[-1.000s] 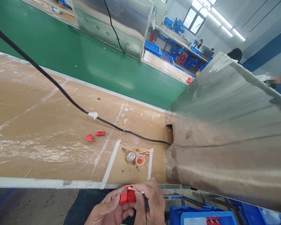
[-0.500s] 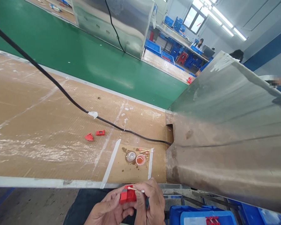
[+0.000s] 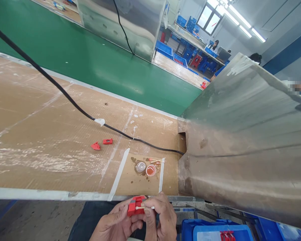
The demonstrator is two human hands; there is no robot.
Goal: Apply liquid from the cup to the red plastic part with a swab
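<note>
Head camera, looking down past the near edge of a cardboard-covered workbench. My left hand sits low in the frame, just below the bench edge, fingers closed around a small red plastic part. My right hand is beside it, pinching a cotton swab whose white tip touches the part's top face. Both grips are firm; neither hand is loose.

On the bench above my hands, between two strips of white tape, stand two small round cups: a clear one and one holding orange liquid, with used swabs just beyond them. Two more red pieces lie well to the left, untouched. A black cable crosses the bench toward a metal housing on the right.

I judge the swabbing of this part to be under way, not finished.
</note>
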